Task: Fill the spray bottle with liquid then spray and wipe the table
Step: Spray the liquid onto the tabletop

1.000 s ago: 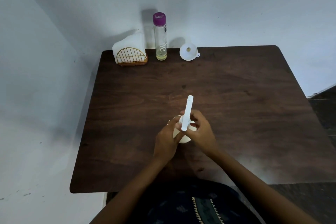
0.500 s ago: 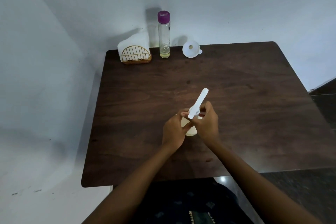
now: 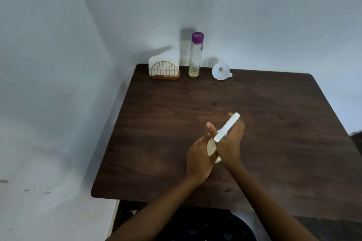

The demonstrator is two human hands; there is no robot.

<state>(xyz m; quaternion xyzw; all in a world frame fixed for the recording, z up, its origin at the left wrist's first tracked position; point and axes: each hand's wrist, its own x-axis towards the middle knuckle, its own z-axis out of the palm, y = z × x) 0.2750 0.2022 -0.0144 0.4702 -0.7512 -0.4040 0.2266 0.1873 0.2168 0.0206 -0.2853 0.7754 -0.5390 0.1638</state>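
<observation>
Head view: a person works a cream spray bottle point(image 3: 212, 147) at the middle of a dark wooden desk point(image 3: 274, 123). The left hand point(image 3: 199, 155) wraps around the bottle's body; the right hand point(image 3: 231, 143) grips the neck under the white spray head point(image 3: 227, 127), apparently twisting it. Along the far edge stand a purple-capped bottle point(image 3: 195, 55) holding a little yellowish liquid, a white funnel point(image 3: 221, 71) and napkins in a gold holder point(image 3: 164, 67). Spraying and wiping look still ahead. Motion blur and the hands hide the bottle's neck, so whether the head is being screwed on or off, and the fill level, cannot be told.
</observation>
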